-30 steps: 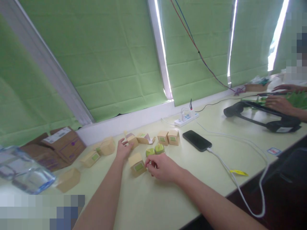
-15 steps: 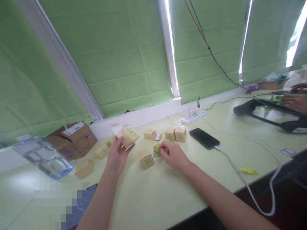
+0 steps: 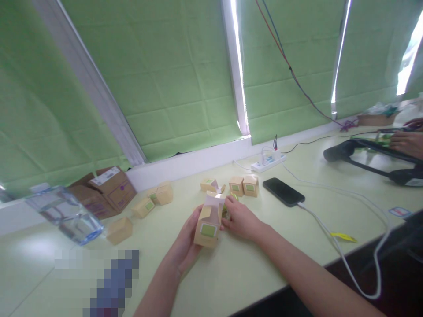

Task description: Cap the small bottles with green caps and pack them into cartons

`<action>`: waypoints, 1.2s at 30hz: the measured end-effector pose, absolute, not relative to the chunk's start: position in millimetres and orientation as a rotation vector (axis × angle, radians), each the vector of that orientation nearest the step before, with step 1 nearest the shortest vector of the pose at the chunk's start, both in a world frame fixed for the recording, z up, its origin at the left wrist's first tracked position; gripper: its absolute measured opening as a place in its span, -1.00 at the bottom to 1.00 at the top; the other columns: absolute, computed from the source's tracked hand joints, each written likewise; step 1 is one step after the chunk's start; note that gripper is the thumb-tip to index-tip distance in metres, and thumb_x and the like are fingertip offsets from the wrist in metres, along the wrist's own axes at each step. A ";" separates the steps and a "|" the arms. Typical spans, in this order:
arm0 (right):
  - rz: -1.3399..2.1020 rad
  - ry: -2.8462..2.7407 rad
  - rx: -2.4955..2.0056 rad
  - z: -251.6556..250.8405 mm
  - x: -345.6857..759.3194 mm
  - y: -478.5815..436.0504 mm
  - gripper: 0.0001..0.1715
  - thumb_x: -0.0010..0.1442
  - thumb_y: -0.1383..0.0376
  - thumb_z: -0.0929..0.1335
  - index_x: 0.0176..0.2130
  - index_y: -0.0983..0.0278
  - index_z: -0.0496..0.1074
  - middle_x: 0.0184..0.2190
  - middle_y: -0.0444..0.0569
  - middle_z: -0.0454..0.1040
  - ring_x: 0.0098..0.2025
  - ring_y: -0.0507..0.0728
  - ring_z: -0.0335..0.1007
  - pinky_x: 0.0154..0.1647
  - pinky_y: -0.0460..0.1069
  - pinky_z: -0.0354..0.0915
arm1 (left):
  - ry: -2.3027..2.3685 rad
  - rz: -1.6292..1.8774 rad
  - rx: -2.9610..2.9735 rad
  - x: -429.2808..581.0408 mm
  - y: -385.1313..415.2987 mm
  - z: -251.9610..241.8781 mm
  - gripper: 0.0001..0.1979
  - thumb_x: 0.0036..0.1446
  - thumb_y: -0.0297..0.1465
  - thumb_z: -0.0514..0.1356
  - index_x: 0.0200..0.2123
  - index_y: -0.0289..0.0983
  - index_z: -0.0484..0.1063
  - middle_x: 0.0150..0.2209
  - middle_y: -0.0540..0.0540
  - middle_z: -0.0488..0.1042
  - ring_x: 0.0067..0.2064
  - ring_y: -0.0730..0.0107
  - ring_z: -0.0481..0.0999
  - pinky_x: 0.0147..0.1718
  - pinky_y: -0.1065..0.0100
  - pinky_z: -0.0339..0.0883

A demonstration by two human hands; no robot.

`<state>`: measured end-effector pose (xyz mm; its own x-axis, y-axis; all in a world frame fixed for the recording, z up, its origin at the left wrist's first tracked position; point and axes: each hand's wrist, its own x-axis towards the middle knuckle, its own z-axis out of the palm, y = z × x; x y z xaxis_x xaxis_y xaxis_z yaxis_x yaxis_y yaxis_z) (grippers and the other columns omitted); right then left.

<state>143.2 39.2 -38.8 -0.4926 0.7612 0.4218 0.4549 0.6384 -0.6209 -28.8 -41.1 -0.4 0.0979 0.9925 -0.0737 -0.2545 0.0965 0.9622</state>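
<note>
My left hand (image 3: 191, 240) is closed around a small tan cardboard box (image 3: 209, 222) with a green label and its top flaps open. Right beside it, my right hand (image 3: 239, 219) has its fingers closed on a small green item (image 3: 226, 212), mostly hidden behind the box and fingers. Behind the hands lies an opened small box (image 3: 209, 184) on its side. Two closed boxes (image 3: 235, 186) stand side by side to its right. Several more small boxes (image 3: 143, 207) lie on the left part of the table.
A large water bottle (image 3: 66, 215) and an open brown carton (image 3: 115, 191) are at the left. To the right are a phone (image 3: 283, 191) with a white cable, a power strip (image 3: 268, 163), a yellow strip (image 3: 343, 237) and a black frame (image 3: 366, 163). Another person's hands (image 3: 408, 143) show far right.
My left hand has brought the open box right and nearer, beside my right hand, now upright. The box that stood between my hands is now hidden from view.
</note>
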 end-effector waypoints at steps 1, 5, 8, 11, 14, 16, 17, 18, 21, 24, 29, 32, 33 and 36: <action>0.570 -2.159 -0.955 -38.6 143.3 39.0 -0.42 0.14 0.30 0.41 0.14 0.18 0.28 0.06 0.08 0.34 -0.03 0.19 0.39 -0.05 0.03 0.28 | 1.007 1.217 0.968 -29.6 -34.8 0.5 -0.42 0.13 0.02 0.16 0.10 -0.20 0.38 -0.07 -0.22 0.56 -0.16 0.03 0.59 -0.33 0.16 0.46; 0.563 -2.154 -0.963 -40.6 143.9 39.1 -0.41 0.14 0.25 0.42 0.15 0.17 0.31 0.02 0.07 0.32 -0.07 0.18 0.40 -0.04 0.03 0.27 | 1.042 1.350 0.898 -32.4 -11.6 -0.9 -0.51 0.17 -0.04 0.14 0.02 -0.25 0.43 -0.08 -0.20 0.57 -0.26 0.17 0.59 -0.41 0.24 0.45; 0.555 -2.175 -0.952 -41.0 145.2 39.1 -0.44 0.09 0.30 0.44 0.09 0.20 0.37 0.03 0.07 0.34 -0.05 0.18 0.39 -0.02 0.03 0.26 | 1.060 1.447 0.863 -34.9 -5.3 -12.3 -0.46 0.19 0.03 0.09 0.03 -0.25 0.41 -0.10 -0.19 0.58 -0.31 0.22 0.59 -0.43 0.27 0.44; 0.561 -2.183 -0.939 -39.2 146.2 37.8 -0.48 0.09 0.30 0.45 0.06 0.22 0.39 -0.04 0.05 0.42 -0.04 0.20 0.38 -0.01 0.04 0.24 | 1.083 1.468 0.895 -36.9 -9.5 -24.8 -0.39 0.14 0.11 0.10 0.03 -0.24 0.41 -0.14 -0.17 0.59 -0.28 0.19 0.60 -0.33 0.23 0.47; 0.580 -2.115 -0.934 -36.9 146.4 37.2 -0.51 0.11 0.25 0.45 0.04 0.24 0.41 -0.08 0.06 0.46 -0.06 0.19 0.39 0.00 0.06 0.24 | 1.071 1.476 0.976 -36.7 -15.7 -29.9 -0.37 0.07 0.12 0.18 0.00 -0.26 0.43 -0.16 -0.17 0.59 -0.22 0.17 0.61 -0.22 0.21 0.47; 0.588 -1.997 -0.934 -35.2 146.5 38.5 -0.50 0.12 0.21 0.44 0.05 0.25 0.41 -0.05 0.08 0.45 -0.07 0.20 0.39 -0.01 0.08 0.27 | 1.062 1.480 1.030 -36.3 -17.6 -29.2 -0.38 0.04 0.07 0.24 0.01 -0.26 0.43 -0.14 -0.17 0.59 -0.17 0.16 0.60 -0.18 0.22 0.46; 0.587 -1.921 -0.933 -34.1 146.8 39.4 -0.50 0.13 0.19 0.44 0.05 0.25 0.41 -0.05 0.09 0.45 -0.08 0.20 0.39 -0.04 0.08 0.30 | 1.065 1.479 1.054 -36.3 -17.9 -28.2 -0.39 0.04 0.03 0.26 0.02 -0.26 0.42 -0.13 -0.18 0.59 -0.15 0.15 0.60 -0.16 0.21 0.45; 0.586 -1.842 -0.926 -32.9 147.2 40.3 -0.50 0.14 0.17 0.43 0.06 0.26 0.41 -0.04 0.09 0.45 -0.09 0.20 0.39 -0.06 0.09 0.32 | 1.072 1.475 1.078 -36.6 -17.9 -27.2 -0.40 0.04 0.01 0.28 0.02 -0.27 0.43 -0.13 -0.18 0.59 -0.13 0.14 0.59 -0.15 0.21 0.44; 0.619 -1.637 -0.867 -28.6 149.6 40.7 -0.49 0.21 0.09 0.37 0.09 0.26 0.37 -0.04 0.10 0.44 -0.12 0.19 0.40 -0.17 0.05 0.38 | 1.131 1.448 1.202 -38.4 -17.5 -25.0 -0.45 0.05 -0.02 0.27 -0.01 -0.29 0.47 -0.12 -0.20 0.59 -0.08 0.10 0.57 -0.11 0.19 0.42; 0.735 -1.546 -0.756 -24.1 151.5 35.6 -0.49 0.26 0.05 0.32 0.11 0.23 0.31 -0.04 0.06 0.42 -0.17 0.13 0.42 -0.34 -0.04 0.40 | 1.261 1.439 1.362 -38.6 -17.9 -24.9 -0.53 0.03 -0.07 0.31 -0.09 -0.27 0.51 -0.11 -0.18 0.58 -0.07 0.11 0.56 -0.10 0.21 0.41; 0.921 -1.662 -0.495 -18.1 151.0 20.9 -0.51 0.27 0.09 0.31 0.13 0.20 0.25 -0.08 0.02 0.42 -0.17 0.10 0.44 -0.37 -0.10 0.42 | 1.312 1.442 1.535 -31.8 -22.6 -26.2 -0.45 0.03 -0.18 0.35 0.07 -0.23 0.38 -0.08 -0.21 0.56 -0.07 0.14 0.55 -0.09 0.20 0.39; 0.931 -1.748 -0.446 -15.7 150.8 14.7 -0.53 0.25 0.12 0.34 0.12 0.18 0.27 -0.08 0.00 0.43 -0.15 0.10 0.45 -0.32 -0.09 0.43 | 1.367 1.467 1.621 -27.0 -26.3 -25.6 -0.51 0.05 -0.21 0.34 0.03 -0.22 0.38 -0.03 -0.25 0.52 -0.05 0.13 0.54 -0.07 0.17 0.39; 0.926 -1.773 -0.441 -15.3 150.8 13.6 -0.53 0.24 0.13 0.35 0.11 0.18 0.28 -0.07 0.00 0.44 -0.15 0.10 0.45 -0.31 -0.09 0.43 | 1.377 1.483 1.628 -25.9 -27.2 -25.4 -0.51 0.03 -0.21 0.35 0.02 -0.22 0.38 -0.03 -0.25 0.52 -0.05 0.13 0.54 -0.07 0.18 0.39; 0.895 -1.847 -0.461 -15.0 150.3 12.9 -0.52 0.21 0.13 0.38 0.08 0.18 0.32 -0.11 -0.02 0.47 -0.19 0.10 0.46 -0.34 -0.09 0.41 | 1.389 1.514 1.605 -24.1 -28.8 -25.8 -0.43 -0.02 -0.23 0.38 0.04 -0.20 0.29 -0.09 -0.22 0.52 -0.11 0.16 0.57 -0.13 0.20 0.42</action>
